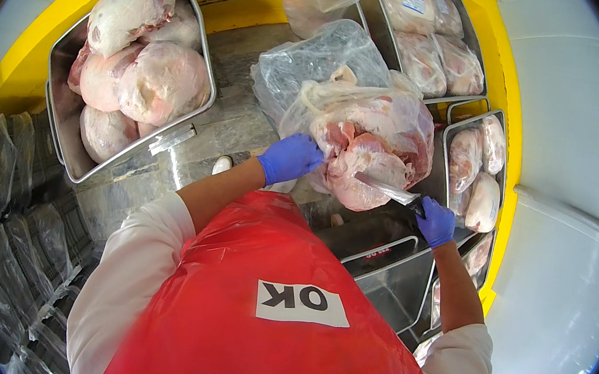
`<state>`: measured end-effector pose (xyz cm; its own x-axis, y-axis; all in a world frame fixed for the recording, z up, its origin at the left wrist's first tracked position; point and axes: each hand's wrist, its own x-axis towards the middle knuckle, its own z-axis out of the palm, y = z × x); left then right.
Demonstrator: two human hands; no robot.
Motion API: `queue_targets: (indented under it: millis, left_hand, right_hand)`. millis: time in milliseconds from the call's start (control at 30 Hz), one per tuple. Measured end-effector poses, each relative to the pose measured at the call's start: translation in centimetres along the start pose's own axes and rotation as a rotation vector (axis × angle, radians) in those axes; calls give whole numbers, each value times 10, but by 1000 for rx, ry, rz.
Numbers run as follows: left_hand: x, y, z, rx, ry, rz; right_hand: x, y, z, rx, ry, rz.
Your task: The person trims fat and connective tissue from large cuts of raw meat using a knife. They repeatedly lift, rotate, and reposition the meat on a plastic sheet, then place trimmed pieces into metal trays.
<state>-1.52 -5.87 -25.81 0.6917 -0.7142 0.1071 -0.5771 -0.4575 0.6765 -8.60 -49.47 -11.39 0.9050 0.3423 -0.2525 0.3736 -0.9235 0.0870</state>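
A large raw meat piece lies partly inside a clear plastic bag at the centre, its pink cut side toward me. My left hand, blue-gloved, is closed at the meat's left edge, on what looks like the bag. My right hand, also gloved, grips a knife by its dark handle. The blade points left across the lower part of the meat, its tip against or just over the surface. Below the meat are the red apron on my body and a dark steel surface.
A steel tray of several meat pieces stands at left. Bins of bagged meat fill the back right and right side. An open steel bin sits below right. Plastic-covered crates line the lower left. A yellow rim curves around the area.
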Motion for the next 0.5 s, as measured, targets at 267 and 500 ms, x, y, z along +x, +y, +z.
queue_targets:
  millis: [267, 500]
  left_hand:
    - [-5, 0, 5, -96, 77, -119]
    - [-15, 45, -6, -329, 137, -326]
  right_hand:
    - [-12, 1, 65, 113, 82, 77]
    - [-50, -42, 56, 173, 53, 282]
